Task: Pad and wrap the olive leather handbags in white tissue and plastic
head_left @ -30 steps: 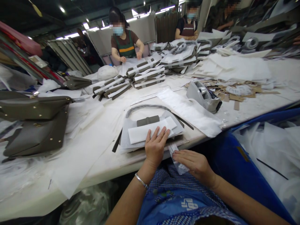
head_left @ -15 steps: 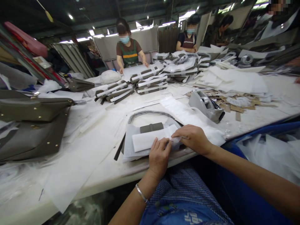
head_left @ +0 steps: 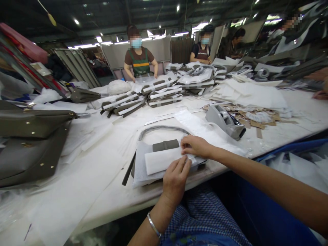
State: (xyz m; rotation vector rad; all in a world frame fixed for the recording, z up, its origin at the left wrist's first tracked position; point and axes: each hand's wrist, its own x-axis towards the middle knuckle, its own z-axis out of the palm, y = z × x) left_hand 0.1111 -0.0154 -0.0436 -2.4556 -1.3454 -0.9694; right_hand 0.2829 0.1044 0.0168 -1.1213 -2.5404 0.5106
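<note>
My left hand lies ungripping, fingers close together, on the right end of the flat white foam strip, seemingly steadying it atop the flat tissue-covered dark-olive bundle near the table's edge. My right hand curls beside; whether it clamps anything, I can't tell.

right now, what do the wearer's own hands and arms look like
The ungloved left hand and ungloved right hand have forearms with no sleeves showing. A narrow, smooth, silver-coloured bangle circles the left wrist; none shows on the right.
</note>
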